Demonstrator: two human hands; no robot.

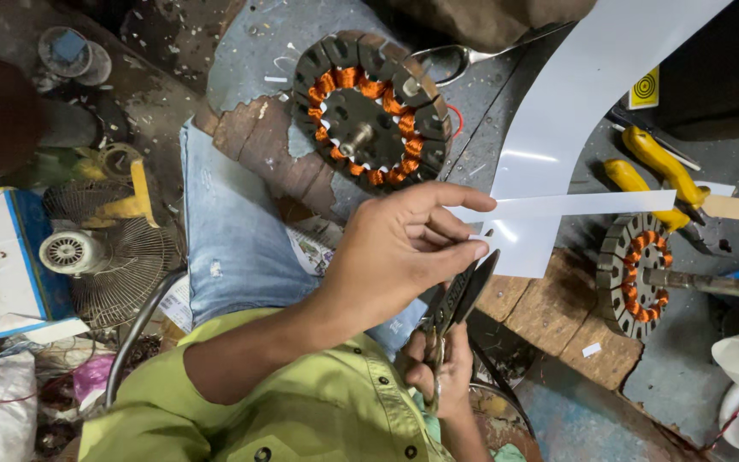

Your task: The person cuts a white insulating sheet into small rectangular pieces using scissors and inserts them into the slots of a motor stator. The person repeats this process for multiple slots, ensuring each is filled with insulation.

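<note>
The left hand (404,248) pinches a narrow white strip of thin sheet (575,205) between thumb and fingers, just where it leaves the large curved white sheet (575,94). The right hand (442,376) is clenched around the handles of dark scissors (459,295), whose blades sit at the sheet's lower edge. The sheet looks light, bendy and smooth, likely to flop, so it is best held close to the cut. I count two wound stators with orange copper coils (369,111) and (639,274), one yellow-handled pair of pliers (656,175), and one small table fan (100,248).
</note>
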